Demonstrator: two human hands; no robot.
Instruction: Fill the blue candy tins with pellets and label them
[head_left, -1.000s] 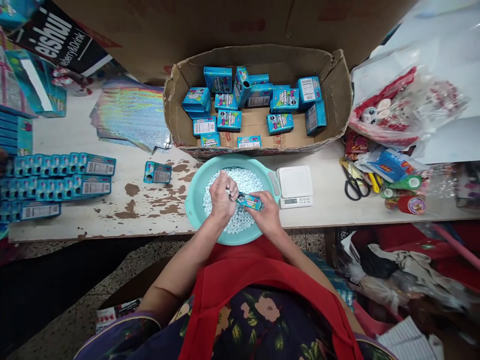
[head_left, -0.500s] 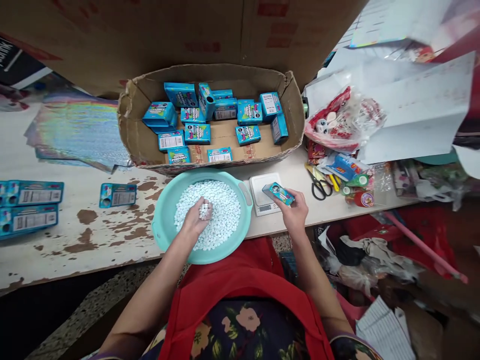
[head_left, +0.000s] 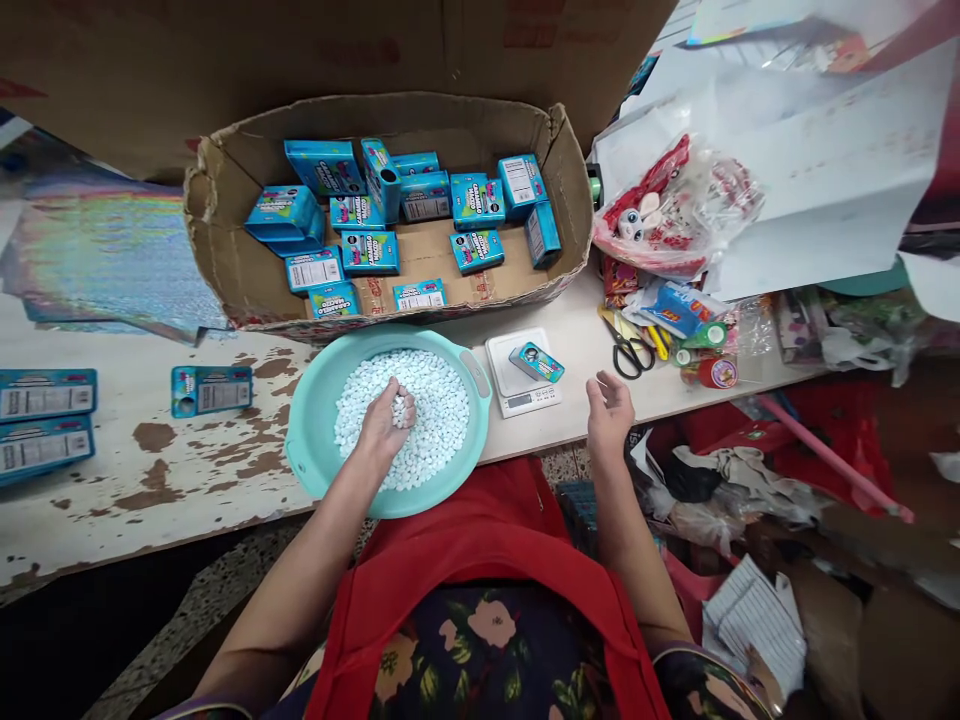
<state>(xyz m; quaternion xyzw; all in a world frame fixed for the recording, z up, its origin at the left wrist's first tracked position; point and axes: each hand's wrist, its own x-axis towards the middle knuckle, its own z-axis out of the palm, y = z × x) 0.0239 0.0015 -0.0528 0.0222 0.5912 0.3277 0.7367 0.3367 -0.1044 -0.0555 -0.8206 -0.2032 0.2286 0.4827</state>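
My left hand is in the turquoise basin, its fingers curled round some small white candies. More white candies fill the middle of the basin. A small blue candy box rests tilted on the white kitchen scale, to the right of the basin. Right of the scale, my right hand is held above the table edge with its fingers apart and nothing in them.
Behind the basin stands a cardboard box holding several blue boxes. Another blue box and stacked ones lie at left, near shiny sheets. Scissors, a plastic bag and tape rolls are at right.
My right hand has let go of the blue candy box, which now lies on the scale, and has moved right. My left hand stays in the basin with candies. The view has shifted slightly.
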